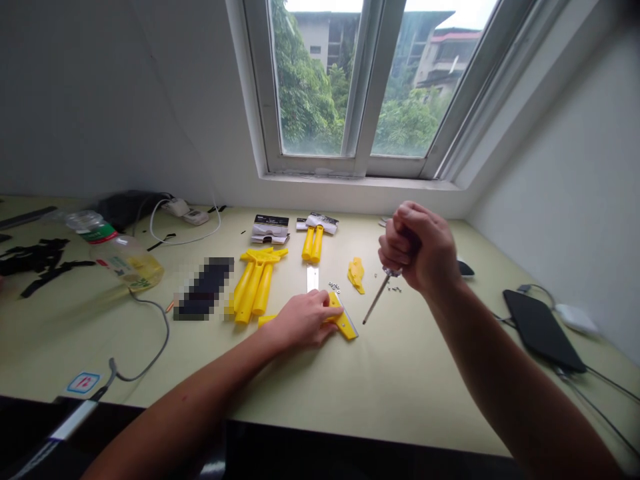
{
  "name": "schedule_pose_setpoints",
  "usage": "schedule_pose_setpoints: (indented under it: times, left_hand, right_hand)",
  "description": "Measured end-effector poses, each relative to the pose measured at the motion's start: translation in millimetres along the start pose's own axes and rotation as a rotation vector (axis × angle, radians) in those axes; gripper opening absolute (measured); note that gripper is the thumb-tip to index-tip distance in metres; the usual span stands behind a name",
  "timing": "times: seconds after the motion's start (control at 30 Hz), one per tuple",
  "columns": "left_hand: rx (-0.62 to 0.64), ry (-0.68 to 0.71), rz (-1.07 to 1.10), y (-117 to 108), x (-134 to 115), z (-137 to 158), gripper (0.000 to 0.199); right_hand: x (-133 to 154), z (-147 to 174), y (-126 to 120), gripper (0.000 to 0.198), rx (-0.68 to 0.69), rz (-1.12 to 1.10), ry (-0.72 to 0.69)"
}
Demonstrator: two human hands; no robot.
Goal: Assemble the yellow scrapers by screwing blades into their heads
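My left hand [311, 320] is closed around a yellow scraper [346, 325] lying on the table, its thin metal edge facing right. In my right fist [420, 243] is a screwdriver [376, 300], its shaft slanting down to the left and its tip a little right of the scraper; the fist hides most of the handle. Beyond my left hand lie a flat metal blade [313, 277] and small screws or nuts [334, 287]. Yellow scraper head pieces [356, 275] sit between the hands, near more small screws [395, 289]. Several yellow scraper handles [255, 290] are grouped at the left.
Two yellow handles [313, 244] and black-and-white packaging cards [270, 229] are farther back. A blurred-out dark object [205, 290] and a tilted plastic bottle [125, 257] stand left. At right are a black phone-like device [543, 330], a white case [577, 319] and cables.
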State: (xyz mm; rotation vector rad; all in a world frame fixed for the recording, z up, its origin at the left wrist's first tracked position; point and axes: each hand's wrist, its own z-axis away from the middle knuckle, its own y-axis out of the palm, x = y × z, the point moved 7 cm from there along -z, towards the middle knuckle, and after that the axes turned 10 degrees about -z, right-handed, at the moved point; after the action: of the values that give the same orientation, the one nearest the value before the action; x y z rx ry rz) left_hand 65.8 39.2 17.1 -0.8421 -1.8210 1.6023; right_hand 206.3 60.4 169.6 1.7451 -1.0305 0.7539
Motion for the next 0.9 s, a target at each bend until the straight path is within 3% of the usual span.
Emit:
schedule_pose_setpoints:
  times: [0.13, 0.23, 0.3, 0.37, 0.43, 0.53, 0.73, 0.9]
  left_hand:
    - [-0.029, -0.008, 0.048, 0, 4, 0, 0.027]
    - [-0.078, 0.000, 0.077, -5, 6, 1, 0.030]
    - [-0.123, -0.015, 0.091, -10, 9, 2, 0.032]
    - [-0.162, -0.036, 0.111, -14, 13, 3, 0.034]
    - [-0.187, -0.048, 0.127, -15, 15, 3, 0.035]
    - [-0.203, -0.045, 0.131, -16, 15, 3, 0.039]
    - [-0.203, -0.036, 0.111, -15, 14, 3, 0.047]
    - [-0.222, -0.040, 0.081, -15, 13, 4, 0.035]
  right_hand:
    - [-7, 11, 10, 0.034, 0.144, 0.253, 0.070]
    - [-16, 12, 11, 0.026, 0.251, 0.750, 0.100]
    - [-34, 9, 1, 0.020, 0.338, 1.066, 0.213]
    - [-62, 8, -18, 0.019, 0.411, 1.214, 0.443]
    - [-88, 11, -38, 0.022, 0.437, 1.199, 0.683]
    - [-114, 16, -54, 0.026, 0.439, 1.038, 0.846]
    - [-125, 20, -51, 0.021, 0.477, 0.863, 0.882]
    - [-126, 17, -64, 0.014, 0.409, 0.873, 0.853]
